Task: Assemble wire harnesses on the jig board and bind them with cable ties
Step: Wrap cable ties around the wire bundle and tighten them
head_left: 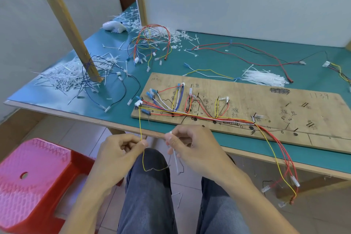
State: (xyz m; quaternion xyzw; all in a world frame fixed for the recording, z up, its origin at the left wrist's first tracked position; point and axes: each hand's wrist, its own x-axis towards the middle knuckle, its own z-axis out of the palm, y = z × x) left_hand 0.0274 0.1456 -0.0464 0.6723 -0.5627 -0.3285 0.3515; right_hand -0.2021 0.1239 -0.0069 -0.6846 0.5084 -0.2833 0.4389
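Observation:
A wooden jig board (266, 101) lies on the green table, with a harness of red, yellow, white and blue wires (190, 114) routed over its left half. A yellow wire (140, 125) drops from the board's left end over the table edge. My left hand (121, 150) pinches this wire in front of my knees. My right hand (188, 144) pinches a white cable tie (175, 157) whose tail hangs down. The two hands are close together but apart. Harness ends with white connectors (295, 181) dangle off the table at the right.
A bundle of fresh white cable ties (264, 78) lies behind the board. Heaps of cut tie tails (70, 76) surround a wooden post (76, 34). Finished harnesses (152, 44) and loose wires (247, 51) lie further back. A red plastic stool (32, 182) stands at my left.

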